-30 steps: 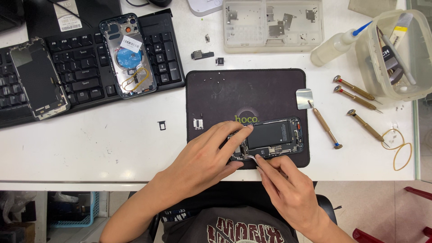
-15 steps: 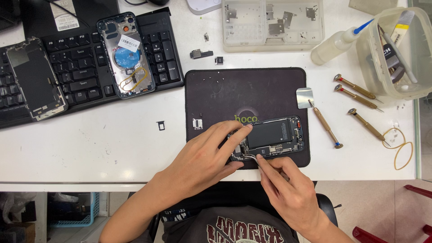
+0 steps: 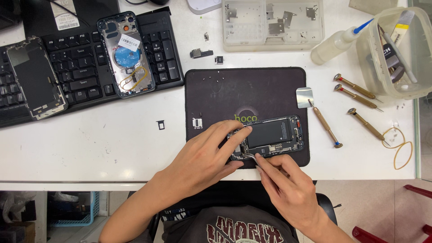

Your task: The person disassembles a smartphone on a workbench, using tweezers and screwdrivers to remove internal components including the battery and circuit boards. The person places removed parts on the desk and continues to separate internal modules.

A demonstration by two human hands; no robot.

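Both hands are engaged on an opened phone [image 3: 270, 138] that lies on the lower right part of a dark work mat [image 3: 247, 96] on the white surface [image 3: 112, 144]. The phone's left end is steadied by the left hand [image 3: 204, 157], whose fingers are pressed down on its frame rather than closed around it. A thin pair of tweezers [image 3: 250, 156] is pinched in the right hand [image 3: 285, 184], with the tips set at the lower edge of the phone's interior, just below the black battery. The phone's screen is already off and its internals are exposed, so disassembly is judged to be well underway, while the battery and the boards around it are not yet removed. A detached screen [image 3: 33, 76] and an empty rear housing [image 3: 128, 54] are laid on a black keyboard [image 3: 90, 76] at the upper left. Several small screwdrivers [image 3: 357, 87] and a flat metal spatula [image 3: 315, 110] are placed to the right of the mat, and small metal parts are kept in a clear parts tray [image 3: 272, 22] above it
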